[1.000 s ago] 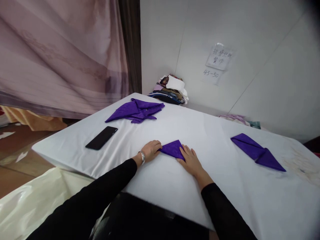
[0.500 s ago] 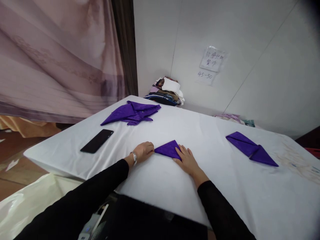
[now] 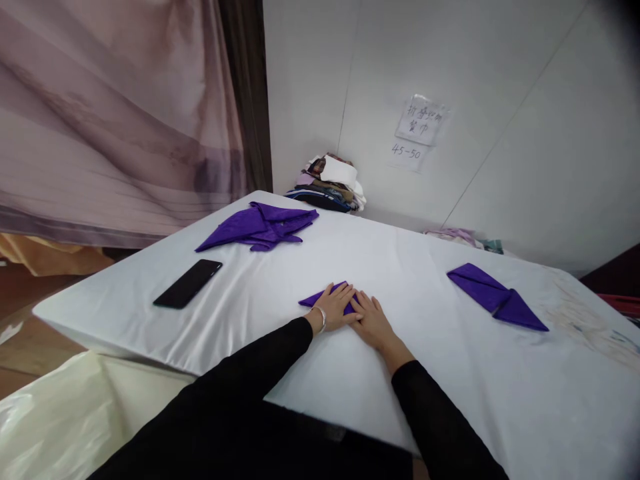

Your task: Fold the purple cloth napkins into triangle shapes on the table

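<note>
surface (image 3: 415, 280): white, black phone (image 3: 188, 284)
our left hand (image 3: 339, 307), right hand (image 3: 373, 324): fingers slightly apart on purple cloth (image 3: 312, 299)
room: pink curtain (image 3: 125, 120), pale wall (image 3: 475, 67)

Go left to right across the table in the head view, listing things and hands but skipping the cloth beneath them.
Phone, leftmost cloth, left hand, right hand, rightmost cloth.

In the upper right of the frame, a white sheet (image 3: 420, 121) on the pale wall (image 3: 480, 67) bears two handwritten lines, the first opening with 折叠 and ending in a blur, the second apparently 餐巾, while a paper slip (image 3: 407, 159) just below reads "45-50".
</note>
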